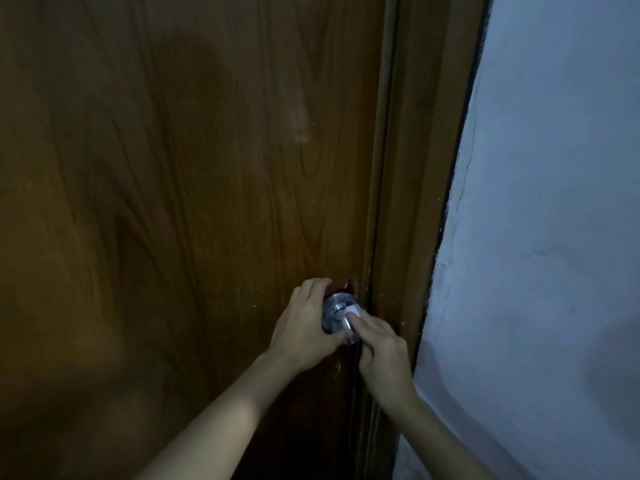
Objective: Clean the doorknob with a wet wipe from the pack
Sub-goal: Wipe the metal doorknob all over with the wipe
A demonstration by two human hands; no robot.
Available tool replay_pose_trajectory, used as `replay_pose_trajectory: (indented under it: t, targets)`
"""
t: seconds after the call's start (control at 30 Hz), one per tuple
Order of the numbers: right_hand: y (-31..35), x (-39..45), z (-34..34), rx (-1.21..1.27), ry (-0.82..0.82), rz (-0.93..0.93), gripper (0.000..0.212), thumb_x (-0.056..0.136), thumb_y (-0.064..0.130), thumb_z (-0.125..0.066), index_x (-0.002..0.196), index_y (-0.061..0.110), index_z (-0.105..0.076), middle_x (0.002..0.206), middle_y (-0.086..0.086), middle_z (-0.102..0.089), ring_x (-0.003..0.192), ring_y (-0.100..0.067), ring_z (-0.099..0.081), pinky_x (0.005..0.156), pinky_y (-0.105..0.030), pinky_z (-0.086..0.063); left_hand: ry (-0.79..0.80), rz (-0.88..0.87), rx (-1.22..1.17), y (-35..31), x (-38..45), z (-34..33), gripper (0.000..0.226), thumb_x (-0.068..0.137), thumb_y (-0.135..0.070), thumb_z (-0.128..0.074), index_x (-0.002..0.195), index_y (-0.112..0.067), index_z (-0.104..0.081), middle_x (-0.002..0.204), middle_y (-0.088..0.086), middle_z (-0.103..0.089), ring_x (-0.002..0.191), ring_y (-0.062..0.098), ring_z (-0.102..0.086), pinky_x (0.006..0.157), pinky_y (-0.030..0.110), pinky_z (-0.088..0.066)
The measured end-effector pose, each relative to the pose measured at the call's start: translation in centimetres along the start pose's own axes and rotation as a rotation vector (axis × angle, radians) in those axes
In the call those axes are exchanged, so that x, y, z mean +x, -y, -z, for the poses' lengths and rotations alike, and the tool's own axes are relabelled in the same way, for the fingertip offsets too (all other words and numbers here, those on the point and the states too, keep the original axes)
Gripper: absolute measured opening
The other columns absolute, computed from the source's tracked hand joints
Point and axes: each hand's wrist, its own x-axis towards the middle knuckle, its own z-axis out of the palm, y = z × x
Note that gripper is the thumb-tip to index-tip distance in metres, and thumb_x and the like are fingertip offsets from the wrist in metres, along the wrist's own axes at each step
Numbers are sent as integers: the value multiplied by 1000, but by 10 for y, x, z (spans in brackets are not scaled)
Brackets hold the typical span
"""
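Note:
A round silver doorknob (335,311) sticks out of the brown wooden door (180,174) near its right edge. My left hand (304,329) curls round the knob from the left and grips it, fingers over its top and thumb under it. My right hand (381,355) comes in from the lower right and holds a small folded white wet wipe (354,310) against the knob's face with its fingertips. Most of the wipe is hidden under those fingers. The wipe pack is not in view.
The door fills the left and middle of the view in dim light. A brown door frame (415,202) runs down right of the knob. A pale, rough plastered wall (554,237) stands further right, close to my right forearm.

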Motion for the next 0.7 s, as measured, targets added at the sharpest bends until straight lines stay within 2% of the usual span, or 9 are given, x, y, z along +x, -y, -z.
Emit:
replay_pose_trajectory:
  t: [0.07, 0.13, 0.23, 0.37, 0.43, 0.5, 0.53, 0.63, 0.7]
  targets:
    - [-4, -4, 0, 44, -52, -98, 42, 83, -9, -53, 123, 6, -53, 122, -11, -63, 111, -12, -55, 87, 5, -32, 28, 4, 10, 0, 1, -2, 82, 72, -40, -72, 139, -19, -28, 139, -3, -36, 126, 12, -34, 97, 26, -37]
    - [-5, -2, 4, 61, -64, -153, 36, 85, -4, -55, 120, 5, -57, 118, -12, -66, 107, -16, -61, 77, 9, -33, 62, 12, 17, 0, 3, -3, 84, 72, -40, -72, 139, -19, -27, 138, -2, -38, 125, 13, -35, 97, 28, -39]
    - [1, 8, 11, 69, -56, -94, 41, 85, -8, -53, 124, 5, -52, 125, -1, -55, 116, -8, -48, 86, 11, -25, 73, 20, 14, 1, 4, -7, 82, 74, -36, -72, 140, -18, -26, 137, -1, -40, 124, 13, -37, 98, 27, -37]
    - [3, 2, 1, 47, 121, -35, 60, 87, -11, -45, 135, 17, -25, 136, 7, -35, 125, -3, -34, 97, 6, -19, 35, 9, -21, 4, 4, -15, 77, 76, -29, -71, 139, -17, -29, 134, -1, -44, 122, 12, -38, 94, 19, -30]
    - [-1, -7, -2, 26, 77, -119, 58, 88, -8, -47, 138, 17, -30, 134, 1, -48, 117, -6, -48, 91, 0, -34, 10, 13, -26, 5, 3, -17, 76, 75, -29, -72, 138, -18, -31, 133, -1, -45, 121, 11, -38, 94, 18, -29]
    - [-3, -11, -2, -15, 59, -183, 53, 88, -4, -49, 137, 13, -38, 122, -7, -62, 103, -13, -61, 81, -10, -46, -3, 12, -22, 7, 2, -18, 77, 74, -31, -73, 138, -18, -32, 132, -2, -45, 122, 11, -39, 96, 19, -30]
    - [-3, -9, -1, -44, 56, -169, 52, 87, -5, -50, 136, 11, -40, 123, -10, -62, 106, -17, -61, 85, -15, -48, -1, 11, -22, 8, 2, -18, 78, 73, -31, -73, 138, -18, -32, 133, -2, -45, 122, 12, -39, 98, 21, -32]
    - [-1, 2, -1, -75, 115, -62, 59, 83, -12, -49, 137, 10, -37, 142, -10, -45, 132, -19, -41, 112, -29, -32, 4, -2, -19, 9, 3, -18, 80, 72, -31, -74, 138, -17, -32, 134, -1, -46, 123, 13, -39, 101, 23, -32]
    - [1, 11, -2, -42, 204, -68, 64, 83, -11, -48, 140, 12, -31, 148, -9, -36, 137, -20, -33, 115, -38, -28, 8, -11, -16, 10, 4, -17, 81, 71, -31, -75, 138, -16, -33, 133, -1, -46, 123, 13, -39, 99, 20, -30]
